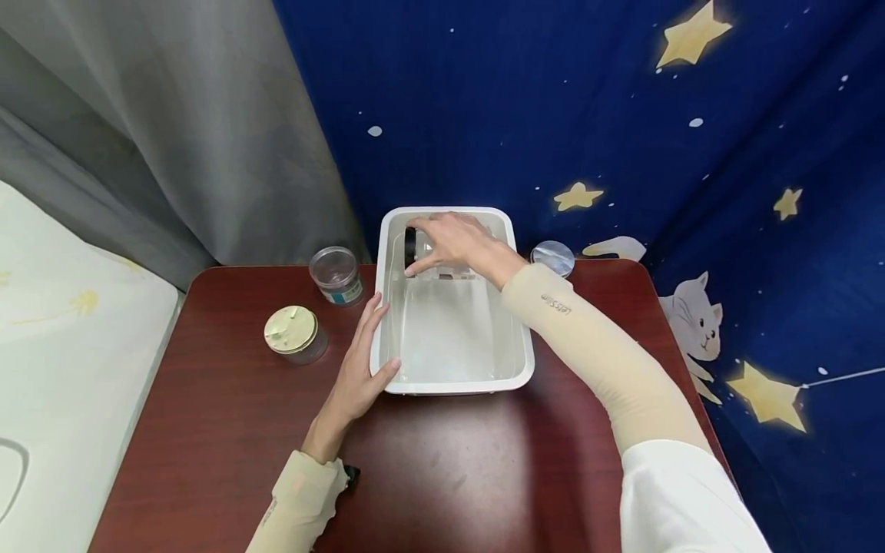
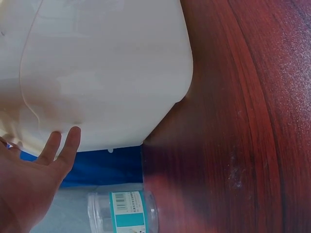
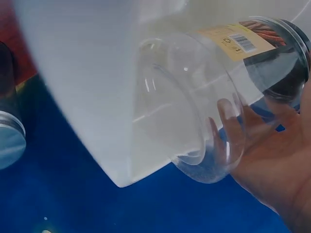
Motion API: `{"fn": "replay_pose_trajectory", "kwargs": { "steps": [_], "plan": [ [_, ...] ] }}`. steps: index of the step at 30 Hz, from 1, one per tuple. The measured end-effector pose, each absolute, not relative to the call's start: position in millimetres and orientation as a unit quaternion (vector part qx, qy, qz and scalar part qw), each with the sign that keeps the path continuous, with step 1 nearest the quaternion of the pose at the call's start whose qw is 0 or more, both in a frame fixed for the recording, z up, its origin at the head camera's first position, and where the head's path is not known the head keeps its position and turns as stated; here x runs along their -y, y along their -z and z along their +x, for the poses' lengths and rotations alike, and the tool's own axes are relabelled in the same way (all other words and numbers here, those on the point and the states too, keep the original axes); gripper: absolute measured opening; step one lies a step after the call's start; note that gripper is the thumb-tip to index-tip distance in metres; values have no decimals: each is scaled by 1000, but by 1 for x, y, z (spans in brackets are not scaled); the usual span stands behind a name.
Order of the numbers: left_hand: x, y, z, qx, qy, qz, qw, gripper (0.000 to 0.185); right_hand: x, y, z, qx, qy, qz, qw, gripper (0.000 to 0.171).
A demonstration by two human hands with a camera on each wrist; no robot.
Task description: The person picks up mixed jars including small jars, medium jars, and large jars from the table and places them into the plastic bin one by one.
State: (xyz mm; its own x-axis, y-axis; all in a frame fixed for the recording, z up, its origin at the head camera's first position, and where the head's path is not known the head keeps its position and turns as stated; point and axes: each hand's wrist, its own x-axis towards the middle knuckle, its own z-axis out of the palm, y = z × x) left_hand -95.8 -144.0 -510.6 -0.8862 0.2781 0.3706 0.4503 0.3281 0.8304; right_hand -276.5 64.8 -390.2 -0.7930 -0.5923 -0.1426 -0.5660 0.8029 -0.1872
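A white plastic bin [image 1: 456,386] stands at the table's back edge. Inside its far end, a clear jar [image 3: 209,82] with a dark lid [image 1: 410,250] lies on its side, lid toward the left. My right hand [image 1: 456,242] reaches over the bin and grips the jar from above, thumb and fingers spread around it. The right wrist view shows its yellow label with a barcode [image 3: 243,42]. My left hand [image 1: 356,376] rests against the bin's left side, fingers fairly straight along the outer wall and thumb near the rim.
Left of the bin are an open clear jar [image 1: 336,275] with a teal label and a jar with a pale yellow lid [image 1: 290,330]. A silvery-lidded jar [image 1: 553,258] stands at the back right. Curtains [image 1: 484,100] hang behind the dark red table [image 1: 228,430].
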Motion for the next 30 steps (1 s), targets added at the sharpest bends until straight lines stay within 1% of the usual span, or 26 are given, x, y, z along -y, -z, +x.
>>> {"fn": "replay_pose_trajectory", "kwargs": {
  "steps": [8, 30],
  "plan": [
    [143, 511, -92, 813, 532, -225, 74, 78, -64, 399, -281, -946, 79, -287, 129, 97],
    [144, 511, -93, 808, 537, -226, 82, 78, -47, 408, -287, -950, 88, -264, 141, 95]
  ]
}}
